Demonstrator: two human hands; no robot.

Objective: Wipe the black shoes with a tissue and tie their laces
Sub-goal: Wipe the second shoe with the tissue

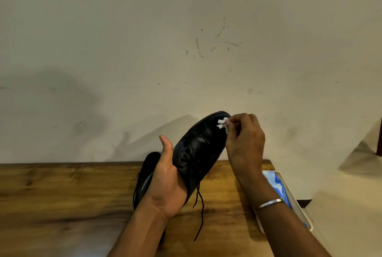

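Pinching a small crumpled tissue (222, 122) between curled fingertips, the right hand (245, 138) sits at the toe of the held shoe (198, 147). The tissue touches the toe cap near its right edge. A metal bangle (268, 203) is on that wrist. The left hand (167, 182) cups the same shoe from below at heel and waist, palm toward the camera and thumb upright along the near side. Its fingers are hidden behind the shoe, apparently wrapped round it. The shoe is raised clear of the surface (62, 194), in front of the wall. Its long axis runs diagonally: heel low-left in the palm, toe high-right and away toward the wall, upper facing the camera. The lace (199, 211) is untied and hangs loose from the eyelets down toward the surface.

Handling, as a judgement: the glossy upper is probably smooth and a little slippery, and the sole stiff. The weight looks modest but real for one hand. Heel and waist look like the firm place to hold, leaving toe and vamp free for wiping. The tissue is soft and tears easily, so light strokes suit it.

A second shoe (144, 176) lies on the surface just behind the left hand, partly hidden. A white tray (297, 201) with blue contents, unidentifiable, sits at the right edge.
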